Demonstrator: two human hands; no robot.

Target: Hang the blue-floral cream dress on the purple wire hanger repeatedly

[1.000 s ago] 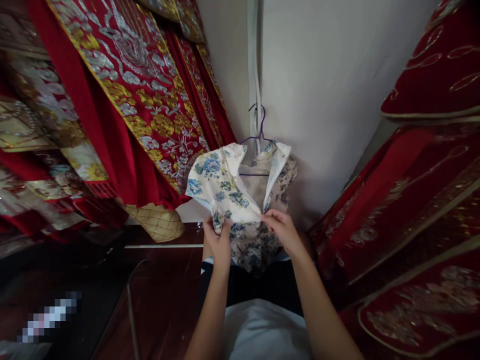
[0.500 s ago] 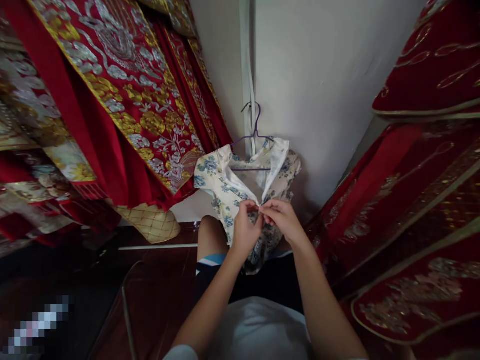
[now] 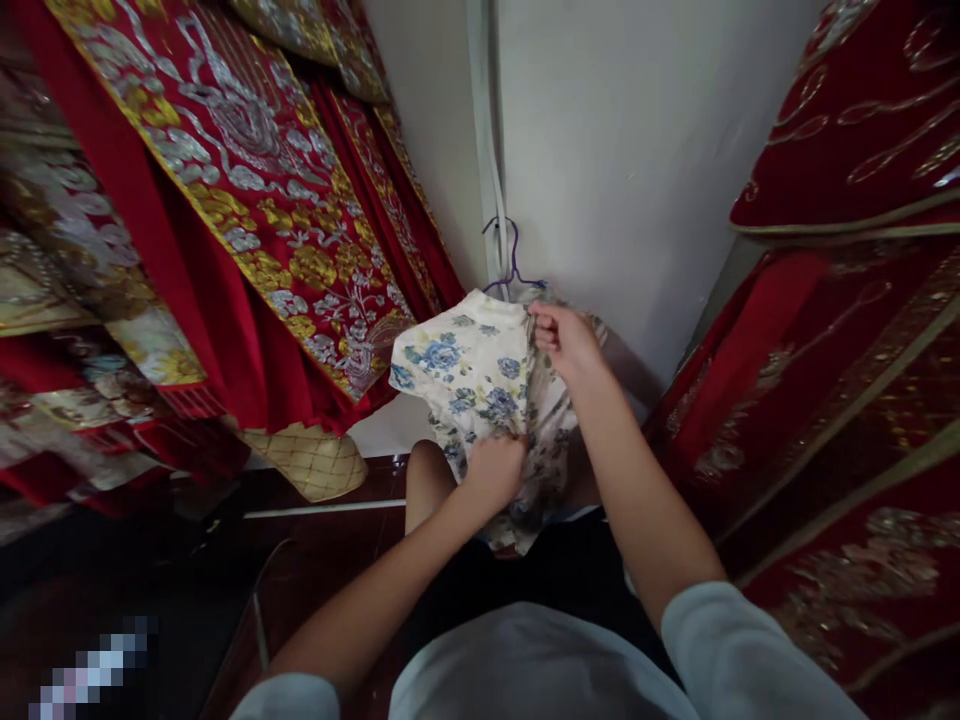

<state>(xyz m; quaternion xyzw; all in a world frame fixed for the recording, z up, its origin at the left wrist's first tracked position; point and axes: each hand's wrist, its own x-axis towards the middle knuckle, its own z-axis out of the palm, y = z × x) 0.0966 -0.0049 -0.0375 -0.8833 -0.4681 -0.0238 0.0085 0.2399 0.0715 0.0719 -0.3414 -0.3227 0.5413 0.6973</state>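
Cream with a blue floral print, the blouse [image 3: 457, 365] is pinched at its collar edge by the thumb and forefinger of the right hand [image 3: 566, 340]. Lower on the front, the left hand [image 3: 496, 472] is curled closed over the fabric, its fingertips hidden. Between them the front edge runs nearly straight and looks taut. Whether a zip pull sits in the right fingers is too small to tell.

The likeliest trouble is a snag or a crooked front, should cloth fold into the closure or the lower grip loosen while the upper one pulls. A hard tug could also, I think, drag the neckline off the hanger [image 3: 516, 255] or unhook it.

The blouse hangs below the hanger's hook, its collar rising to the hanger's lower edge; it is thin, short-sleeved and stiff-looking at the collar band. Its left half is spread fairly smooth; the right half is rumpled and partly behind the right forearm. The hem falls in creases between the person's knees.

Behind stands a pale wall [image 3: 615, 130] with a white strip [image 3: 484, 110]; embroidered red hangings [image 3: 300, 250] flank it.
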